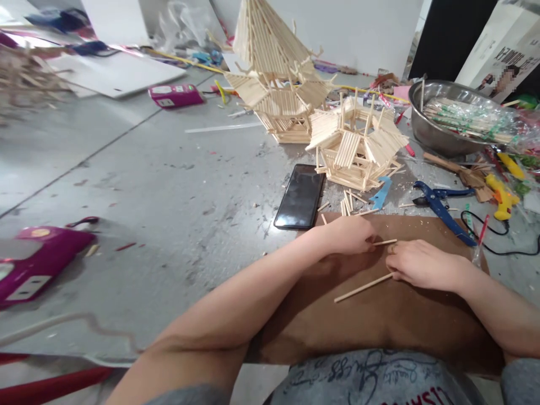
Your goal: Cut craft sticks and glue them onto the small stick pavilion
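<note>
Head view: two bare hands work over a brown board [337, 332] on a grey table [169, 185]. The left hand [353, 233] is closed, its fingertips drawn together and apparently pinching a short stick [385, 243]. The right hand [415, 264] is curled with its palm down; how far its fingers are parted cannot be told, as the undersides are hidden.

Handling, by judgement: the short stick looks to be thin plain wood, so very light, stiff along its length, dry rather than slippery, and liable to snap if bent hard. A light pinch close to one end, thumb against forefinger, should suffice; squeezing adds nothing.

Position: the short stick spans the gap between the hands. One end disappears at the left fingertips; the free end stops just beside the right fingers, contact not confirmed. Nearer the body, a longer stick [363, 288] slants across the board, its right end running to the lower edge of the right hand; whether it is gripped or merely touched cannot be told.

Adjacent: loose stick pieces [346, 203] and a phone [298, 197] lie beyond the left hand.
</note>
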The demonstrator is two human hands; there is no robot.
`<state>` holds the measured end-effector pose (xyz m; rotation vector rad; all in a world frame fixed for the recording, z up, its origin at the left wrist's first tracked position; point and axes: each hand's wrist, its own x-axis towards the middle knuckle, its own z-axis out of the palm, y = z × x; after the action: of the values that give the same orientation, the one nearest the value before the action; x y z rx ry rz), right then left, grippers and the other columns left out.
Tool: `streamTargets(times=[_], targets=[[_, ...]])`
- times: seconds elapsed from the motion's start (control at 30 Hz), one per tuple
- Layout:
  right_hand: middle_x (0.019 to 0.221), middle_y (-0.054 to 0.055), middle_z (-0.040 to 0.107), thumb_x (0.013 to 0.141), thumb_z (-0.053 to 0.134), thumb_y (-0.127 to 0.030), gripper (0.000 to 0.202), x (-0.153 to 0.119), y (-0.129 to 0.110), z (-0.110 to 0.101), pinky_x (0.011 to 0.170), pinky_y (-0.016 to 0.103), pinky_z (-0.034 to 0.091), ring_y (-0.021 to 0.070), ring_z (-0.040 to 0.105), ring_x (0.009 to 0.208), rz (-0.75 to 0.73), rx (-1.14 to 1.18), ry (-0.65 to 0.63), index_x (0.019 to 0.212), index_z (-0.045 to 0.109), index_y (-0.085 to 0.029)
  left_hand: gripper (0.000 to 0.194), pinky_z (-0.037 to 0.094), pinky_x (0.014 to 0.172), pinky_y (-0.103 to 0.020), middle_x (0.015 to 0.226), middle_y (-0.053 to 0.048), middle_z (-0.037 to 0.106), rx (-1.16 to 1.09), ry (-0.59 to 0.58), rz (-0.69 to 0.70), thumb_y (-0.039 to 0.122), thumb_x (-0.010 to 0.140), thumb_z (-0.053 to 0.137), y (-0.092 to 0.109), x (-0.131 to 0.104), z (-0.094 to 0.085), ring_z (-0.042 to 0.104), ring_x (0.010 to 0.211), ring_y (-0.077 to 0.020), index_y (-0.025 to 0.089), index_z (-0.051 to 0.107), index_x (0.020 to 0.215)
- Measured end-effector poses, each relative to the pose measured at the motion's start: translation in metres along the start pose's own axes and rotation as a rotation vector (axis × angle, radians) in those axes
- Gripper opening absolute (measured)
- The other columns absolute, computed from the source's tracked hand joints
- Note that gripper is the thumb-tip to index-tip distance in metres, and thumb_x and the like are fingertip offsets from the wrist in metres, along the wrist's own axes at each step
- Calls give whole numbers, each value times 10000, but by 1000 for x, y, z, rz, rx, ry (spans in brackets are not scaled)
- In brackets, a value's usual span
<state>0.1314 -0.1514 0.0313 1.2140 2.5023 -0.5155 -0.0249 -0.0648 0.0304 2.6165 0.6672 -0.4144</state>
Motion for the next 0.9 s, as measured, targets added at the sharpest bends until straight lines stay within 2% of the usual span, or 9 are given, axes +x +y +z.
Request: streamTargets(times=[0.2, 0.33, 0.43, 0.5, 0.6, 0.67, 0.73, 0.8, 0.9], targets=[[767, 41, 642, 848, 378, -253, 190, -7, 21, -5, 579, 262, 356, 172, 594, 708, 135, 62, 84, 778, 546, -201, 340, 360, 544, -228, 749, -72, 661, -23, 13, 0, 386, 808, 402, -1, -4, -6, 566, 622, -146, 167, 662, 818], [798, 38, 636, 864, 364, -277, 205, -6, 34, -5, 619, 262, 375, 163, 587, 736, 183, 87, 202, 815, 549, -201, 416, 369, 571, -214, 701, -49, 645, -217, 80, 120, 364, 874, 289, -5, -7, -14, 531, 585, -108, 142, 633, 802], [819, 39, 633, 870, 367, -311, 220, -3, 39, -3, 663, 269, 399, 159, 579, 762, 173, 127, 338, 855, 558, -202, 345, 376, 581, -208, 727, -34, 638, -356, 138, 138, 358, 858, 344, -5, -6, -13, 531, 616, -105, 144, 614, 833], [825, 49, 632, 871, 368, -325, 235, -1, 40, -3, 702, 288, 411, 166, 575, 782, 166, 109, 481, 864, 563, -196, 257, 375, 579, -205, 755, -28, 635, -393, 191, 124, 308, 828, 408, -5, -5, -10, 530, 635, -104, 147, 607, 846], [979, 97, 611, 837, 433, -356, 236, -2, 46, -6, 846, 370, 385, 215, 539, 955, 205, -9, 810, 942, 557, -185, 181, 374, 576, -204, 726, -19, 617, -465, 294, 62, 208, 794, 424, -5, -2, -6, 515, 618, -95, 143, 593, 803], [1106, 125, 556, 810, 469, -361, 282, -7, 54, -9, 908, 421, 346, 247, 479, 1073, 319, -72, 1038, 1024, 532, -187, 163, 368, 540, -202, 671, 1, 584, -587, 331, -13, 183, 789, 405, -6, -1, -5, 483, 535, -76, 143, 562, 775], [1130, 131, 538, 818, 442, -339, 293, -14, 65, -12, 894, 425, 358, 251, 473, 1087, 480, -74, 1151, 1060, 518, -192, 157, 348, 487, -198, 607, 27, 532, -736, 356, -89, 211, 802, 389, -8, 1, -5, 428, 449, -58, 146, 523, 753], [1047, 123, 583, 832, 392, -343, 296, -20, 77, -12, 831, 394, 395, 246, 525, 1004, 639, -55, 1048, 1039, 534, -186, 165, 317, 451, -193, 560, 45, 481, -853, 391, -149, 250, 810, 395, -10, 4, -4, 385, 415, -49, 148, 502, 737], [939, 104, 629, 827, 358, -413, 349, -26, 92, -9, 711, 357, 415, 248, 577, 870, 838, -49, 641, 985, 569, -184, 180, 277, 437, -188, 501, 61, 414, -952, 460, -177, 281, 805, 417, -14, 9, 0, 344, 416, -48, 144, 512, 736]])
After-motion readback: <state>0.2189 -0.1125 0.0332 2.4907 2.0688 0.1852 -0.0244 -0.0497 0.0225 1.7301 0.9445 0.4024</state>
